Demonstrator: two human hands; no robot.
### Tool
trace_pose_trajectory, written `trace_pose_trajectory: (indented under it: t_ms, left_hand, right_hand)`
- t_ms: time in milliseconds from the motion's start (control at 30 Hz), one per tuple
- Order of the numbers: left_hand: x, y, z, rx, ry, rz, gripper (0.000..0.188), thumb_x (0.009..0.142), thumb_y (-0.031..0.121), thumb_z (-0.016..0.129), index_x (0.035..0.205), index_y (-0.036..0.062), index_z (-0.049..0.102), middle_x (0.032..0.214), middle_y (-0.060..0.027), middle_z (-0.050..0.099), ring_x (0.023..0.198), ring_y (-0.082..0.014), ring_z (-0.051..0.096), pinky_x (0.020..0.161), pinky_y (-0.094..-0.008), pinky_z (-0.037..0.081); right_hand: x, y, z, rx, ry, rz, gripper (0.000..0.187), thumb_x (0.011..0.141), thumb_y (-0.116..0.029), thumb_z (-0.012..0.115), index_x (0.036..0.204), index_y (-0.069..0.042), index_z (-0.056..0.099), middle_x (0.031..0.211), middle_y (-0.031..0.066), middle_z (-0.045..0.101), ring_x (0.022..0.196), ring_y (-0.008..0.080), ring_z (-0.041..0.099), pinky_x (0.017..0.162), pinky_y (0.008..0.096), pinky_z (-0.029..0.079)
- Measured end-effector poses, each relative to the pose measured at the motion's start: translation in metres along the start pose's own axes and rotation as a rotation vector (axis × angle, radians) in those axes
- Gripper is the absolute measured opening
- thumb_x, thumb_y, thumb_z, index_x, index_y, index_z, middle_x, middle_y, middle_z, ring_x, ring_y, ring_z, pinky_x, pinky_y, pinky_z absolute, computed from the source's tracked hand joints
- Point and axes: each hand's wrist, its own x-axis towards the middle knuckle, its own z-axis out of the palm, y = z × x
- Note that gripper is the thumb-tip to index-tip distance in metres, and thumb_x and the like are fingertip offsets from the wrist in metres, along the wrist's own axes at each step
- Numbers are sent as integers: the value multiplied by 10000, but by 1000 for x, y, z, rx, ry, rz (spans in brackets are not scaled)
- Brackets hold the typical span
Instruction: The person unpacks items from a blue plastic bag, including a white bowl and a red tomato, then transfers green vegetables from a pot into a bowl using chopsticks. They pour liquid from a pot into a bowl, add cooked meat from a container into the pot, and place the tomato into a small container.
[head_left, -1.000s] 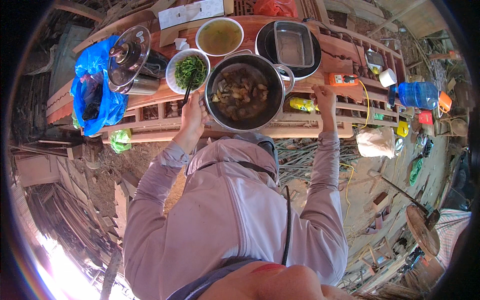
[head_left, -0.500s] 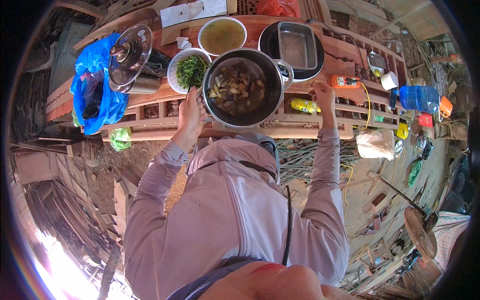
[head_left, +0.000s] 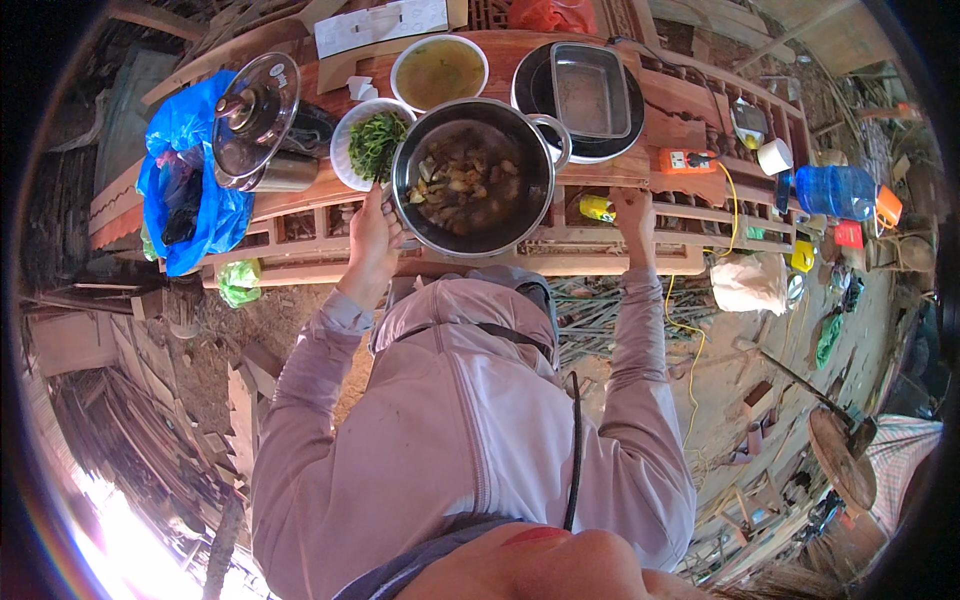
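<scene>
My left hand (head_left: 373, 236) is closed on the left handle of a steel pot (head_left: 503, 138) filled with cooked brown meat and vegetable pieces. The pot hangs partly over the front edge of a long reddish wooden bench (head_left: 640, 130). Just left of the pot stands a white bowl of green vegetables (head_left: 346, 150). Behind it is a white bowl of yellowish soup (head_left: 479, 62). My right hand (head_left: 632, 208) lies with fingers apart on the bench's front rail, beside a small yellow packet (head_left: 598, 208).
A black cooktop carrying a steel tray (head_left: 585, 92) sits behind the pot. A glass lid leans on a steel pot (head_left: 255, 118) beside a blue plastic bag (head_left: 178, 195). An orange power strip (head_left: 686, 160), white roll (head_left: 773, 155) and blue water jug (head_left: 835, 190) lie right.
The pot has shifted left and toward me with my left hand on its handle. The chopsticks seen by the greens bowl are out of sight. My right hand slid left and down along the rail.
</scene>
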Motion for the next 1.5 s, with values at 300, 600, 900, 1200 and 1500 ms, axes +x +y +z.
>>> trace_pose_trajectory:
  t_ms: [300,600,900,1200,1500]
  left_hand:
    - [-13,11,-26,-62,49,10,241,986,314,381,895,142,523,741,38,592,425,-31,337,356,-184,216]
    - [-44,32,-38,-111,147,134,291,978,318,415,727,172,421,519,99,310,403,-29,224,391,-204,193]
    - [-49,28,-66,-141,175,140,233,976,328,414,813,166,453,601,86,405,436,-24,274,392,-202,207]
    - [-48,24,-68,-142,187,152,234,979,295,411,792,165,467,553,98,317,422,-28,237,393,-203,212]
    - [-40,32,-50,-173,156,158,281,983,319,405,744,172,428,537,102,304,411,-22,229,390,-205,202]
  right_hand:
    - [-21,23,65,-169,134,-75,423,815,-438,610,856,-20,657,761,136,659,731,307,640,665,398,481]
    - [-8,-34,114,-114,201,-45,431,819,-454,613,914,-35,634,774,145,666,748,304,654,658,400,491]
    - [-2,-50,154,140,346,227,571,780,-549,634,957,-10,571,990,208,623,803,329,650,700,418,503]
    - [6,-38,140,294,416,137,477,795,-441,674,861,28,623,772,147,647,688,239,628,628,361,491]
    - [64,-27,39,741,468,-16,305,821,-246,683,828,58,649,747,106,664,682,170,607,640,294,457]
